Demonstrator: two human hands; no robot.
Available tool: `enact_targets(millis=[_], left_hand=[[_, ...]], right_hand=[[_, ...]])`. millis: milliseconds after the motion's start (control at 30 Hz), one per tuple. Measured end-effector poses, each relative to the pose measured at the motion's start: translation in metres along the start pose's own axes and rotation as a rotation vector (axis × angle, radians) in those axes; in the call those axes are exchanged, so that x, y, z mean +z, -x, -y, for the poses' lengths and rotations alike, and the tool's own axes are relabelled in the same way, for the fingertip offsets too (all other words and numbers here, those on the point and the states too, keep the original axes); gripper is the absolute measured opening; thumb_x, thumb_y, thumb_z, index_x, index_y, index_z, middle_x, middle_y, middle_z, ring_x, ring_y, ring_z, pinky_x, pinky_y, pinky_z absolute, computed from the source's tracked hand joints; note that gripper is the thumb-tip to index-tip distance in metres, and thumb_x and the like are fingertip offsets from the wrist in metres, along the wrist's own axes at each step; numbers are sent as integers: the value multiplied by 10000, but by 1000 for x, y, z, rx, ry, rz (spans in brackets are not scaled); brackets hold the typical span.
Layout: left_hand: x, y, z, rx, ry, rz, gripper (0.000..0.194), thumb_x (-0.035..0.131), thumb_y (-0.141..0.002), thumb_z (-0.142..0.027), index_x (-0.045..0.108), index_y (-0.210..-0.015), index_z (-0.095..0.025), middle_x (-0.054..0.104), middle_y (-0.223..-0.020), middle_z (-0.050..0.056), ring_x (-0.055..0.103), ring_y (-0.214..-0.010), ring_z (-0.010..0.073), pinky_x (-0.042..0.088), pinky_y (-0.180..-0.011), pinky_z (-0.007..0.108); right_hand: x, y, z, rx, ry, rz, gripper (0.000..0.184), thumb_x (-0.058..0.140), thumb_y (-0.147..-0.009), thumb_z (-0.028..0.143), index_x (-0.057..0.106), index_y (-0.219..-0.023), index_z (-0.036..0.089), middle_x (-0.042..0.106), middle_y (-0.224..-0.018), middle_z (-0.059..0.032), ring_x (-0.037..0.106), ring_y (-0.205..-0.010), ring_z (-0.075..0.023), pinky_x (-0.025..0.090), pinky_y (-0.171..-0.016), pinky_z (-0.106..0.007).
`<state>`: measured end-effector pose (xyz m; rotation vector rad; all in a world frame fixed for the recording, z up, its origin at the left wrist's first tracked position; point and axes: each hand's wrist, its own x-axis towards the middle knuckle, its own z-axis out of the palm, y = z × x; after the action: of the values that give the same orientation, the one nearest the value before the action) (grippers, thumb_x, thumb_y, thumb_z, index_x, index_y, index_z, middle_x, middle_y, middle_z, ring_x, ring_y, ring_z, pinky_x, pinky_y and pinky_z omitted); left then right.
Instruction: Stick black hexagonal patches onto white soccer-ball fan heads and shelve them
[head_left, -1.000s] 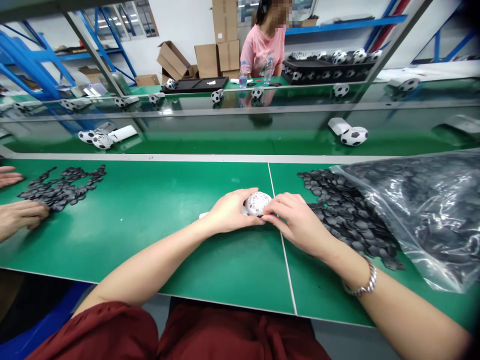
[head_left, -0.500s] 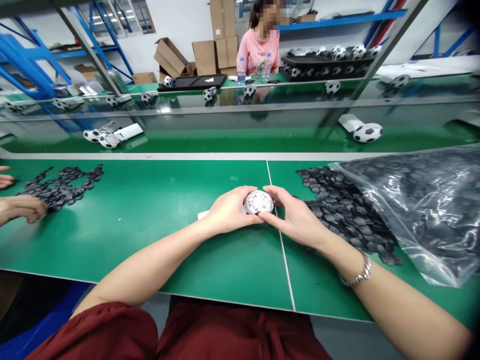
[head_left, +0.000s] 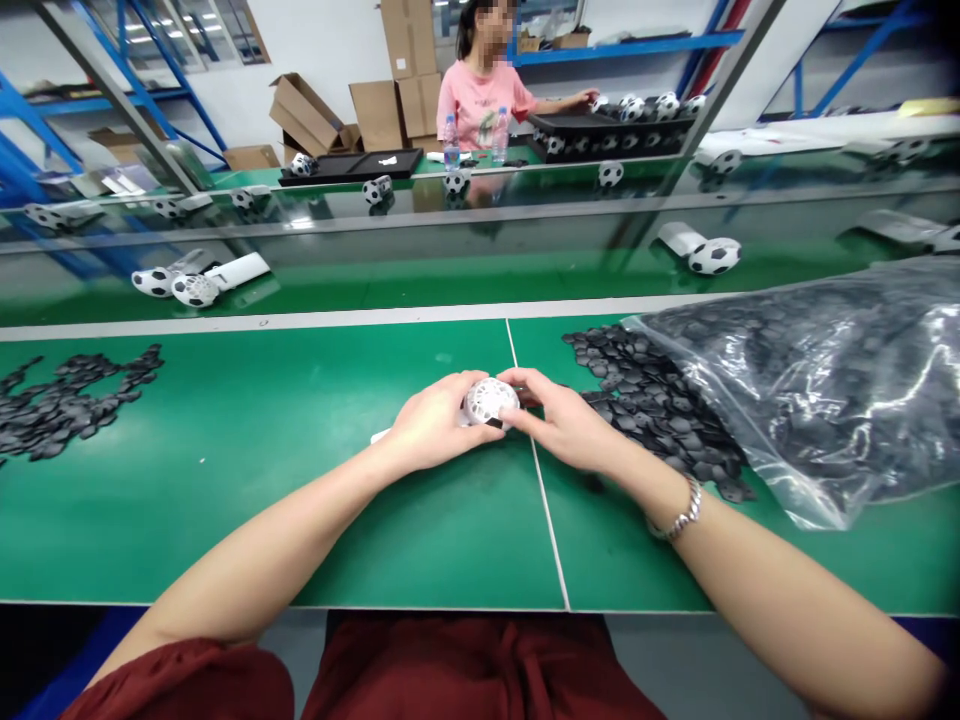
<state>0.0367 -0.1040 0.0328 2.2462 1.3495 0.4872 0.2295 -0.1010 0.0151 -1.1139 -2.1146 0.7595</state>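
Between my hands is a white, openwork soccer-ball head (head_left: 489,400) with a flat white handle (head_left: 380,436), whose middle is hidden behind my left hand. My left hand (head_left: 439,420) is closed around the ball's left side, thumb along its front. On the right side, my right hand (head_left: 551,412) grips it, the thumb pressing the near right edge. A dark patch shows on the ball's front, by the thumbs. Just right of my right hand lies a pile of small flat black pieces (head_left: 675,425).
A clear plastic bag (head_left: 840,390) full of black pieces lies at right. Another black pile (head_left: 71,400) is at left. Beyond the white ledge (head_left: 360,318), soccer-ball items (head_left: 715,256) lie on a green belt. Across it, a person in pink (head_left: 484,105) reaches toward a black tray (head_left: 607,140).
The view has shifted right. My right thumb has moved up onto the ball's near right edge. The neighbour's hands at left have gone out of view; the person across now reaches toward the tray.
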Motion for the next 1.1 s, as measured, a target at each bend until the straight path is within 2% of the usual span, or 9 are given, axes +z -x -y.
enact_targets(millis=[133, 233, 333, 433, 533, 667, 833, 967, 1100], left_hand=[[0, 0, 2, 2, -71, 8, 625, 638, -675, -366, 413, -1236, -205, 519, -1238, 45, 519, -1073, 242, 441, -878, 350], [0, 1, 3, 54, -136, 24, 611, 574, -688, -218, 387, -1269, -202, 504, -1266, 44, 498, -1096, 237, 414, -902, 361], [-1, 1, 3, 145, -212, 35, 632, 507, -679, -98, 396, -1282, -251, 517, -1243, 26, 461, -1094, 244, 383, -894, 398], [-2, 0, 4, 153, -293, -6, 633, 437, -689, -19, 451, -1254, -305, 555, -1112, 39, 443, -1024, 244, 371, -851, 405], [-1, -1, 5, 142, -291, -24, 623, 395, -710, 3, 471, -1242, -311, 566, -1015, 43, 427, -988, 235, 354, -854, 400], [1, -2, 8, 146, -248, -27, 621, 379, -716, -3, 463, -1249, -310, 574, -1019, 32, 414, -992, 229, 334, -883, 392], [1, -3, 9, 134, -233, -39, 598, 380, -725, -37, 457, -1254, -304, 574, -1029, 31, 421, -984, 230, 324, -901, 392], [-2, -1, 8, 134, -211, -10, 637, 432, -680, -48, 439, -1264, -301, 564, -1065, 26, 420, -1000, 231, 321, -914, 386], [-5, 0, 6, 152, -168, 30, 667, 585, -652, -181, 406, -1287, -278, 551, -1114, 35, 411, -1047, 253, 281, -963, 426]], right_hand=[[-26, -2, -15, 200, 442, -123, 155, 534, -803, 310, 608, -855, 185, 583, -906, -72, 574, -818, -194, 459, -738, -329], [-38, -1, -24, 393, 665, -37, 122, 568, -771, 301, 628, -811, 203, 596, -865, -64, 574, -781, -210, 437, -657, -320], [-40, -1, -28, 453, 671, 20, 92, 555, -776, 285, 615, -786, 217, 620, -848, -38, 576, -747, -193, 410, -600, -292], [-37, -1, -26, 439, 587, 18, 33, 569, -756, 243, 583, -753, 213, 628, -792, -14, 572, -704, -169, 401, -577, -266], [-34, -2, -19, 346, 435, 16, 54, 560, -757, 213, 592, -800, 210, 623, -721, 3, 564, -658, -148, 417, -595, -259], [-31, 0, 0, 114, 178, 37, 123, 515, -798, 229, 623, -854, 209, 643, -837, -13, 579, -769, -150, 447, -705, -268], [-29, 3, 14, 42, -4, 94, 102, 515, -813, 261, 603, -809, 211, 642, -799, -12, 579, -726, -148, 468, -680, -271], [-27, 4, 15, -50, -19, 92, 89, 536, -807, 267, 590, -788, 198, 615, -800, -25, 557, -738, -148, 461, -697, -277], [-23, 5, 16, -21, -76, 93, 78, 535, -810, 252, 590, -802, 198, 621, -809, -19, 556, -738, -140, 453, -687, -268]])
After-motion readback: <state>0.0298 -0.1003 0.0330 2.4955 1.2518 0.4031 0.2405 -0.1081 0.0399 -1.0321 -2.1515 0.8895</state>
